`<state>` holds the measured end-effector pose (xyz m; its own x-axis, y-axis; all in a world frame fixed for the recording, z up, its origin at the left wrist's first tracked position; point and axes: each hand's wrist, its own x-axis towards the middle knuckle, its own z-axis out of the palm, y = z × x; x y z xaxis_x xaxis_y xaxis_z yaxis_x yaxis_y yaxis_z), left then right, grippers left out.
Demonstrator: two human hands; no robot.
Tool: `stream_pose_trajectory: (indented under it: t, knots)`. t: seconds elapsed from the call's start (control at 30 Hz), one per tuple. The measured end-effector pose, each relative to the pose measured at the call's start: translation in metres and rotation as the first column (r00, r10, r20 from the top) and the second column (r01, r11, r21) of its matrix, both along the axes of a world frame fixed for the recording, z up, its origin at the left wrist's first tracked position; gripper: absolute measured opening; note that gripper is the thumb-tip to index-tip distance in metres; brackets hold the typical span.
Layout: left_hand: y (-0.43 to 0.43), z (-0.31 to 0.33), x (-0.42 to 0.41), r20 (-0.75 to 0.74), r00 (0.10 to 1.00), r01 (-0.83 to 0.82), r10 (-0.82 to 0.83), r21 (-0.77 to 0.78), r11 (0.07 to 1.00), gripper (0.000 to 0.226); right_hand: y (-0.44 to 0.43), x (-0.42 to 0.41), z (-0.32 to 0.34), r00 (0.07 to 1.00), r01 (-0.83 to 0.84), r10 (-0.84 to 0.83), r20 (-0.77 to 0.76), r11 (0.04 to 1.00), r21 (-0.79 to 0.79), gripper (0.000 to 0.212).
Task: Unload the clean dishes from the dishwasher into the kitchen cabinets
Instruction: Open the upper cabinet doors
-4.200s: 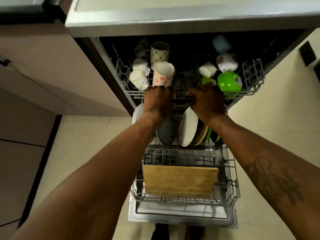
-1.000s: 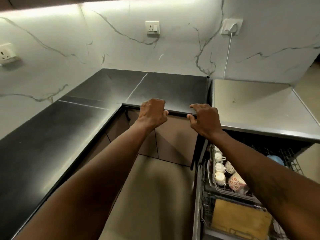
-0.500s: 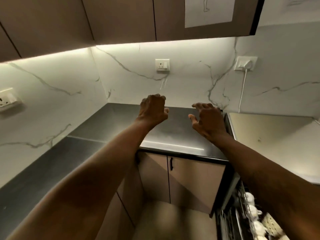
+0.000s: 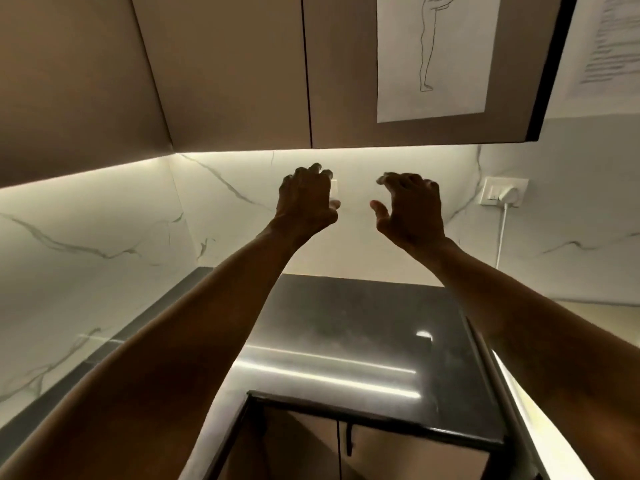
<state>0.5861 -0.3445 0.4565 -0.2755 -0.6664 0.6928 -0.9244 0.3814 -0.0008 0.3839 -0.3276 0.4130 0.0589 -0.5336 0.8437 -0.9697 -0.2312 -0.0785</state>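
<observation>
Left hand (image 4: 306,199) is raised just under the bottom edge of the upper cabinets, fingers loosely curled, holding nothing. Left cabinet door (image 4: 225,71) and right cabinet door (image 4: 346,64) are both closed, with their seam above the gap between the hands. Right hand (image 4: 410,209) is level with it, fingers half curled, thumb apart, also empty. Dishes and dishwasher are out of view. The step is likely opening the cabinets. No handles show, so hook fingertips under each door's bottom edge near the seam and pull evenly. Avoid snagging the drawing sheet (image 4: 433,53) on the right door. The black countertop (image 4: 346,341) below could stage dishes.
</observation>
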Motion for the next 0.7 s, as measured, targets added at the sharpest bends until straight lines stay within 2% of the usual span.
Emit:
stream_pose_trajectory:
  t: [0.07, 0.3, 0.53, 0.7]
  knots:
    - [-0.023, 0.01, -0.003, 0.021, 0.999, -0.024, 0.024, -0.02, 1.0, 0.056, -0.023, -0.002, 0.018, 1.0, 0.001, -0.002, -0.016, 0.999, -0.04, 0.039]
    - [-0.103, 0.046, -0.015, 0.074, 0.994, -0.072, 0.082, -0.13, 0.989, 0.07, -0.102, -0.006, 0.08, 0.962, 0.03, -0.072, -0.265, 0.987, -0.158, 0.055]
    - [-0.158, 0.065, -0.02, -0.147, 0.988, 0.032, -0.054, -0.146, 0.989, 0.074, -0.164, 0.011, 0.116, 0.865, 0.118, -0.174, -0.47, 0.982, -0.146, 0.087]
    - [-0.177, 0.072, -0.012, -0.194, 0.971, 0.11, -0.141, -0.164, 0.98, 0.069, -0.193, 0.023, 0.125, 0.811, 0.147, -0.211, -0.545, 0.976, -0.159, 0.114]
